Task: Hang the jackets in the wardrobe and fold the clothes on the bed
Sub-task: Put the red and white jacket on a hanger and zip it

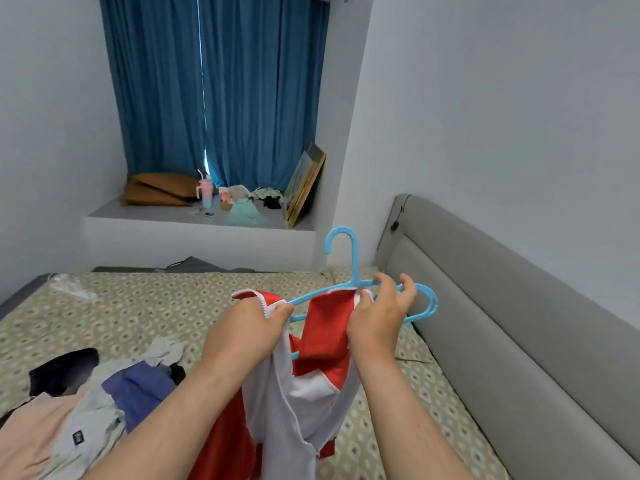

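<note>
**A:** How far is the hanging getting along?

**B:** It is only starting. The person is holding the red and white jacket (325, 327) up over the bed (173, 299), with the blue hanger (349, 258) sitting partly inside its neck. The left hand (249, 327) is pinching the collar edge, fingers clamped on the cloth. The right hand (381, 317) is gripping the hanger's arm, fingers curled round it.

**A:** And what is remaining?

**B:** Nearly everything, I am judging. The jacket is not yet hanging squarely, no wardrobe is showing, and the pile of clothes (104, 403) is lying unfolded on the bed's near left
</note>
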